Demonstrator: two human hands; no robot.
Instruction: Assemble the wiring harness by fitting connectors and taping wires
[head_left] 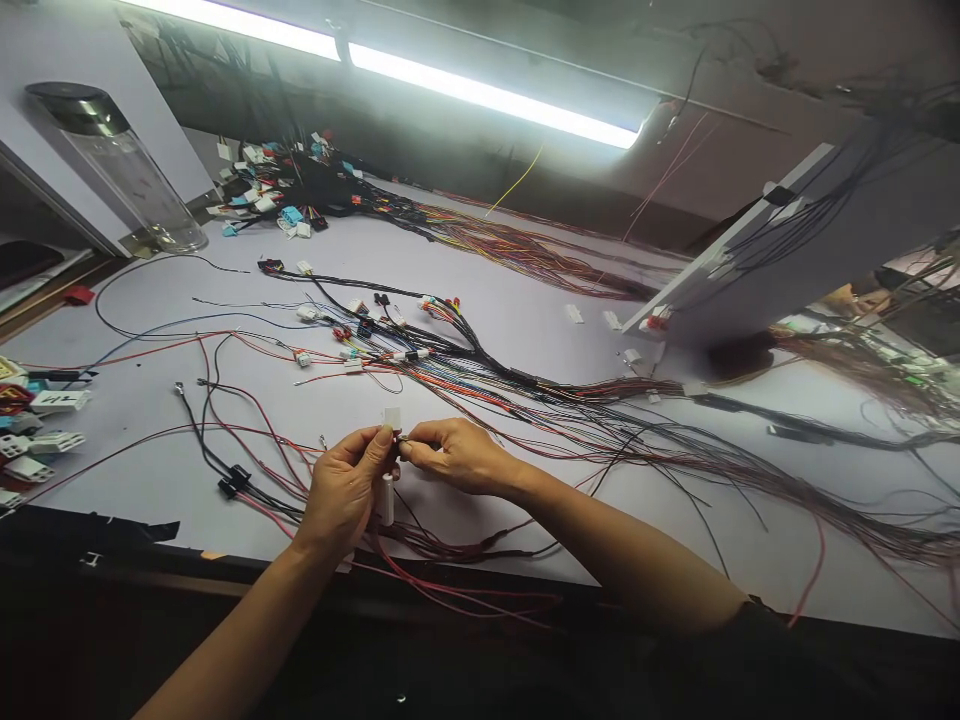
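Observation:
My left hand [346, 492] is closed around a small white plastic connector [391, 418], whose top shows above my fingers. A second white connector [387, 499] hangs just below that hand. My right hand [452, 455] pinches a thin wire end [403, 439] right at the connector's side. Both hands hover over the near part of a white table [525, 310], above red and black wires [262, 470] that run under them.
A long multicoloured wire harness [480, 365] crosses the table toward the right. Loose white connectors [45, 430] lie at the left edge. A clear bottle [120, 170] stands far left. A pile of connectors and wires [292, 190] lies at the back. A tilted white board [787, 240] rises on the right.

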